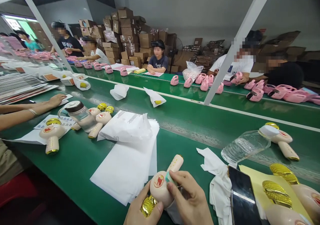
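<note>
— What do the hands hold?

— The left hand (143,208) cups a cream microphone (162,181) low over the green worktop (77,161), its fingers curled round the gold grille end; the right hand (190,201) pinches a small teal piece (168,177) against the round body, fingers pressed together.

— And around it?

— A stack of white sheets (127,168) lies just to the left; a black phone (241,195) rests to the right on a white cloth (215,171); a clear bottle (246,146) lies beyond; a co-worker's hand (56,100) rests flat far left.
</note>
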Demonstrator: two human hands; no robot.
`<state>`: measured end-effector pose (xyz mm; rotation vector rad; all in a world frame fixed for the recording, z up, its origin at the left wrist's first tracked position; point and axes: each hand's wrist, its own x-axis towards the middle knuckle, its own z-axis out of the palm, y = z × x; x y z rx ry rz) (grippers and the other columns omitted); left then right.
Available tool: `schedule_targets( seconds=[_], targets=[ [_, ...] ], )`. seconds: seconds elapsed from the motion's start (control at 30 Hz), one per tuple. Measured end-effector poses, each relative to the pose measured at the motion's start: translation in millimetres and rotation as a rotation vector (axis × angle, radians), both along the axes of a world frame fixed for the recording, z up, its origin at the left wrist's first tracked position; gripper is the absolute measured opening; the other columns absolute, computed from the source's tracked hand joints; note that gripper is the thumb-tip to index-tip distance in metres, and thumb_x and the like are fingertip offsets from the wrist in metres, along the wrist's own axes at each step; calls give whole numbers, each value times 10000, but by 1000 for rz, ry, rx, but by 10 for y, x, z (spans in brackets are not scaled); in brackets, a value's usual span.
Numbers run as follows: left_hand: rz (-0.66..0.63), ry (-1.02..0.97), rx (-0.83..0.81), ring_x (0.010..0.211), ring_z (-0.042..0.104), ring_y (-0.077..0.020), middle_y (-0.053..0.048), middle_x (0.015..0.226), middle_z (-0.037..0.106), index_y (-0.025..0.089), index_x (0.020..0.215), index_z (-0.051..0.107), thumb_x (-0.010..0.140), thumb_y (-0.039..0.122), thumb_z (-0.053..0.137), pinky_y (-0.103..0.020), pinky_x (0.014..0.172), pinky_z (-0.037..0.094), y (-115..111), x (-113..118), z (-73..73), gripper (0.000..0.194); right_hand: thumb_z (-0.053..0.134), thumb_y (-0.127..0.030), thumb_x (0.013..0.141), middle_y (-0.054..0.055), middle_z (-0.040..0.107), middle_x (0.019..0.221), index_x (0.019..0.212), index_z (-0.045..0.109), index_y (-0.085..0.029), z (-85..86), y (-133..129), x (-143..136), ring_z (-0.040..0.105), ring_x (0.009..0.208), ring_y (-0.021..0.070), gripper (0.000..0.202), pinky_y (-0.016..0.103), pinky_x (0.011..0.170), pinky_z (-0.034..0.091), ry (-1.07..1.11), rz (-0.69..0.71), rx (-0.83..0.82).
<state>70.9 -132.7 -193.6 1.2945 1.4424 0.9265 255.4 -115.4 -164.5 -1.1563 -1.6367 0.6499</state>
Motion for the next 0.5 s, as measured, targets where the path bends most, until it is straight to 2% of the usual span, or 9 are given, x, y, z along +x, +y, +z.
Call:
schedule_targets(
  seconds=[0.1,0.27,0.4,0.5],
  targets=[
    [-16,33,23,1222,717,-282,-73,1327,757,161,1393,632,794,512,644,-277,936,596,-11,-18,-97,695,657,-154,947,54,734,1058,1218,726,-276,40,-7,62,727,965,186,306,266,839,608,-117,103,85],
    [-39,14,58,1230,712,-280,-85,1324,758,152,1416,604,802,529,654,-267,940,598,-18,-35,-192,722,632,-154,950,46,730,1026,1195,740,-276,79,-14,112,722,932,177,294,263,815,606,-130,86,69],
    [-28,-97,50,1272,684,-302,-98,1369,731,152,1410,622,775,653,701,-273,973,590,-46,-52,-135,813,665,-290,982,40,727,1068,1146,747,-280,172,-7,286,710,964,173,183,248,841,586,11,-159,-36],
    [9,-168,31,1278,676,-311,-83,1395,715,187,1403,647,722,776,717,-269,1009,567,-95,-54,-32,904,711,-422,950,27,729,1119,1196,729,-297,182,-6,525,694,964,178,277,260,848,574,38,-306,-87]
  ],
)
